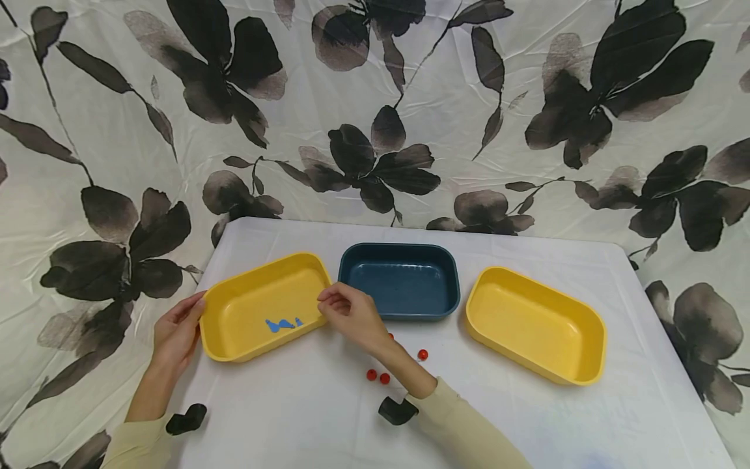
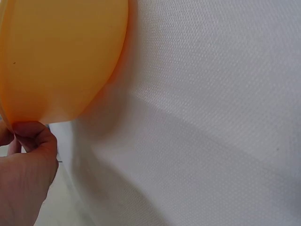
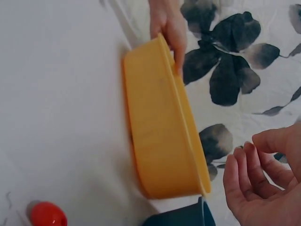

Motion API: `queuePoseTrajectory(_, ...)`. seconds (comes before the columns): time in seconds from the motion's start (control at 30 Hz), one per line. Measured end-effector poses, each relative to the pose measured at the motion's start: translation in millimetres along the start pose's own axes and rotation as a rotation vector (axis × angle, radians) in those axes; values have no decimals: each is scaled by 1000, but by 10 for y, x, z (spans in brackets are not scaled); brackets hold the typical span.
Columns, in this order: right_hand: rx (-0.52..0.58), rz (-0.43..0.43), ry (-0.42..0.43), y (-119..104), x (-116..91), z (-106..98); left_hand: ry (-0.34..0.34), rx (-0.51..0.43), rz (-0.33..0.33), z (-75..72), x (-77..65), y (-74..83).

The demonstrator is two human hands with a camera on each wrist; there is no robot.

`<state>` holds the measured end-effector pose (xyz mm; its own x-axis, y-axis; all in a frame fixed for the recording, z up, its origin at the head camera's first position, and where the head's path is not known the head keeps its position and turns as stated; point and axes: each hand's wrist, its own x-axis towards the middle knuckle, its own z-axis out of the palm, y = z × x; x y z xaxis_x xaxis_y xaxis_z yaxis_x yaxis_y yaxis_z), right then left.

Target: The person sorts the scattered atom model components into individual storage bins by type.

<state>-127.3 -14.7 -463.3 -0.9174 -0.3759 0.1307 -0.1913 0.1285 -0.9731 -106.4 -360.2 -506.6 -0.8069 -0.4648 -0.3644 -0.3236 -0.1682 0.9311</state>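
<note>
Left of the blue tray, the held tray, a yellow one, sits aslant, gripped by the left hand at the end farthest from the blue tray; fingers and thumb pinch its rim, probably to steady or tip it. The blue pieces inside gather along its near wall, which suggests a tilt that way, though I cannot tell whether its base is off the table. At the end closest to the blue tray hovers the right hand, fingers bent, thumb tip very near them; whether they hold something small or touch the rim, I cannot tell. Trays number three: these two and the second yellow tray, right of the blue tray, angled perhaps for easy reach. Blue pieces look like three. Four red beads show on the blue tray's near side, one mostly hidden, perhaps loose there for picking up.
</note>
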Motion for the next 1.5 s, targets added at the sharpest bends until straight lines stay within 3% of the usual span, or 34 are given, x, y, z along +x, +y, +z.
queuePoseTrajectory(0.37, 7, 61, -8, 11, -226, -241, 2, 9, 3, 17, 1, 5)
queuePoseTrajectory(0.7, -32, 62, 34, 54, -414, -430, -10, 3, 29, 29, -5, 28)
queuePoseTrajectory(1.5, -134, 65, 54, 223, -848, -741, 4, 13, -6, 8, -4, 0)
